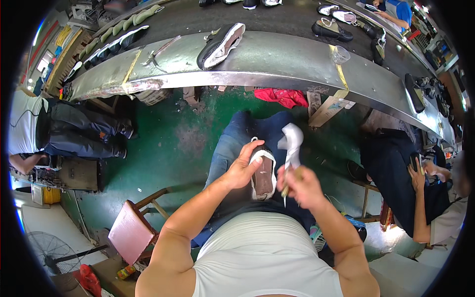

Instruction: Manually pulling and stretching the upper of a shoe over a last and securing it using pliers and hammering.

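My left hand (242,167) grips a shoe upper (264,179) by its edge, thumb on the underside. The upper is dark with a white rim, and its brown-pink bottom faces up over my lap. Just to its right, my right hand (303,187) is closed round the handle of a hammer (293,141). The hammer's pale metal head points away from me and is smeared by motion. A thin pointed piece sticks out below that hand; I cannot tell what it is. Hammer and upper look apart.
Ahead runs a metal-edged conveyor bench (277,54) with a black-and-white shoe (221,46), pincers (161,51) and a clear cup (339,55). A red cloth (281,97) lies beneath. A pink-seated chair (130,231) stands left. People are at left, right and far right; a fan (47,250) is lower left.
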The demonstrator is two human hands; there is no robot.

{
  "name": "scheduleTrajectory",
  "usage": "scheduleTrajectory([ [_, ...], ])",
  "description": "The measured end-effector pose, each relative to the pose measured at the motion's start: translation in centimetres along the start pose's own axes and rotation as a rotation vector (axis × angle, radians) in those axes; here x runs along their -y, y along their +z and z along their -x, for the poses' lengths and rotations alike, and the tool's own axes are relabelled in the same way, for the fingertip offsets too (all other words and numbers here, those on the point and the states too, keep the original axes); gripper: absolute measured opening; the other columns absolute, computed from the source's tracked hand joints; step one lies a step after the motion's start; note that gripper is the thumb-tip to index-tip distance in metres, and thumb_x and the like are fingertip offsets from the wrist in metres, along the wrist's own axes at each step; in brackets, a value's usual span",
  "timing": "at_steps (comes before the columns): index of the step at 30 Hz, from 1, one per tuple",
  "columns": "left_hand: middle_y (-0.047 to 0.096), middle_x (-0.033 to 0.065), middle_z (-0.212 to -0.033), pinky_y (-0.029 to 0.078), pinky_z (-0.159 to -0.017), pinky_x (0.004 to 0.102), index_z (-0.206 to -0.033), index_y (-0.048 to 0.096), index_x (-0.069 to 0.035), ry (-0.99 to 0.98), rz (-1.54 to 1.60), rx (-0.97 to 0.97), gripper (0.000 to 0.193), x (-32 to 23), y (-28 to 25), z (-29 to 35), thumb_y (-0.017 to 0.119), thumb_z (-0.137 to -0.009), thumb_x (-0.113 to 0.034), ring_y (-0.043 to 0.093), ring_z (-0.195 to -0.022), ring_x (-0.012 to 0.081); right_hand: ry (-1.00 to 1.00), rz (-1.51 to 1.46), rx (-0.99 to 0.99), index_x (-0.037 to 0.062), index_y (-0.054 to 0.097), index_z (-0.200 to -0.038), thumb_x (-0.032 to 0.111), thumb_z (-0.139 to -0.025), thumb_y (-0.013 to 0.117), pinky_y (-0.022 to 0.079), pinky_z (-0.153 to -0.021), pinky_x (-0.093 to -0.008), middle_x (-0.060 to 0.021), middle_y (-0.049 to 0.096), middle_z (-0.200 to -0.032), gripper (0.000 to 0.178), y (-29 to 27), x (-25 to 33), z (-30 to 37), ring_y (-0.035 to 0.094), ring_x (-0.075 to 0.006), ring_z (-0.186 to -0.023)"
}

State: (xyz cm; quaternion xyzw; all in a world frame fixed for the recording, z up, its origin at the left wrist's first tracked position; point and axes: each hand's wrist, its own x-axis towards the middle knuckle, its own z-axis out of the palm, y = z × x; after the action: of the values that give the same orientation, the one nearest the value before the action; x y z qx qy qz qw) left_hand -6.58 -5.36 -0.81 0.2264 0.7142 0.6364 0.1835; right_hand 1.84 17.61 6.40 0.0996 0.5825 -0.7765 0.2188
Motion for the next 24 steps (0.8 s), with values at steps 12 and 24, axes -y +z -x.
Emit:
scheduleTrajectory([
  [12,0.039,0.018,-0.147,0.028,-0.117,0.0387,-0.148,0.038,-0.012,-0.153,0.108,-0.095,0.051,1.8,0.6,-1.5,0.049,-0.105,-0.035,0.035,-0.141,0.0308,0.107,0.258,0.07,0.0005,0.06,-0.114,0.016,-0.1,0.056,0.051,-0.06,-0.0256,-0.0045,0.067,-0.088,0.021,-0.8,-2.9,0.8,0.061,-0.0094,-0.065],
  [24,0.036,0.0194,-0.149,0.027,-0.117,0.0394,-0.15,0.034,-0.011,-0.167,0.039,-0.095,0.053,1.9,-0.2,-1.2,0.045,-0.105,-0.039,0.034,-0.142,0.0324,0.103,0.363,0.107,-0.0004,0.062,-0.118,0.018,-0.099,0.059,0.053,-0.061,-0.0277,-0.007,0.071,-0.093,0.026,-3.8,1.3,1.2,0.065,-0.0103,-0.072],
])
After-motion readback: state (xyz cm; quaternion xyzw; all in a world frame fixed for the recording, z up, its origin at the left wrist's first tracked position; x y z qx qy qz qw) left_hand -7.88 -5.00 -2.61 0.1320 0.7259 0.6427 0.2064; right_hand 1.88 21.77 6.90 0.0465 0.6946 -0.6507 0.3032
